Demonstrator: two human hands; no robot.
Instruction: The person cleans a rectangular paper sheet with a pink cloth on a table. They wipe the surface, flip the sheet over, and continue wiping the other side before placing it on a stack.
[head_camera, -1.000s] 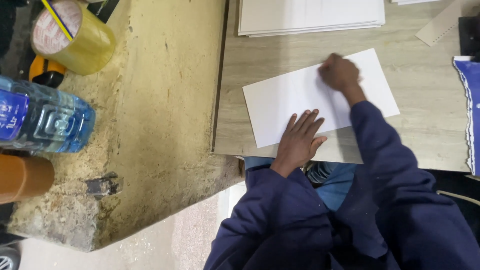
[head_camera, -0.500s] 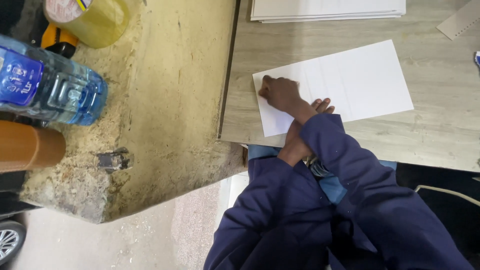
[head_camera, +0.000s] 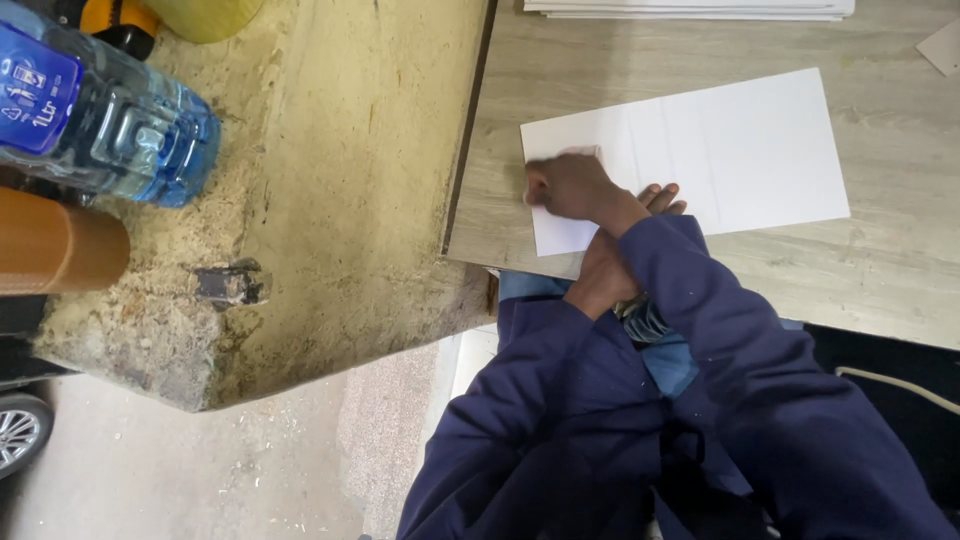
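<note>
A white sheet of paper (head_camera: 740, 150) with faint fold lines lies on the grey wood-grain tabletop (head_camera: 880, 270). My right hand (head_camera: 570, 187) is closed in a fist and presses on the sheet's left end; its blue-sleeved forearm crosses over my left hand. A small white patch shows at its knuckles, and I cannot tell what it is. My left hand (head_camera: 612, 262) lies flat on the sheet's near edge, mostly hidden under the right forearm, with only its fingertips showing.
A stack of white sheets (head_camera: 690, 8) lies at the table's far edge. On the worn yellowish bench (head_camera: 340, 150) to the left stand a blue water bottle (head_camera: 110, 120), a brown cylinder (head_camera: 55, 245) and a yellow tape roll (head_camera: 205, 12). A dusty floor lies below.
My right fist has slid along the sheet from its right part to its left end, crossing over my left hand. The left hand has stayed flat on the near edge.
</note>
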